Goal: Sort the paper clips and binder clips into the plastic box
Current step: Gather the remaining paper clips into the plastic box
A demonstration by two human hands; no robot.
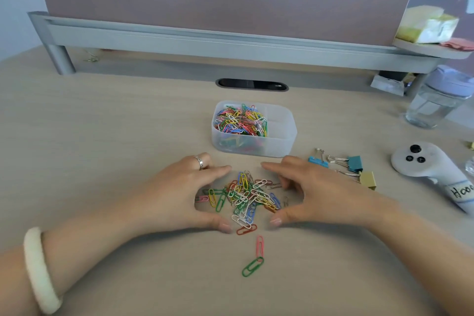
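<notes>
Left hand [184, 195] and right hand [315, 192]: both lie on the desk [102, 136], fingers loosely spread and curved, thumbs and forefingers bracketing a heap without gripping anything. Left hand bears a silver ring [199, 161]; its wrist, a smooth white bangle [38, 269]. Between the hands: loose paper clips [246, 197], coated wire in mixed colours, tangled in a low pile. Nearer the person, apart from the pile: one pink clip [259, 246] overlapping one green clip [252, 267]. Just beyond the hands: plastic box [282, 146], translucent, round-cornered, partitioned; its large left compartment holds many coloured clips. Just right of the right hand: three binder clips, blue [318, 160], teal [355, 163], gold [367, 179], with wire handles. Further right: white controller [420, 161], black buttons, handwritten label. Far right: clear jar [438, 102], lilac lid. Behind: grey metal riser [230, 41]. Desk surface pale wood-grain, matte.
</notes>
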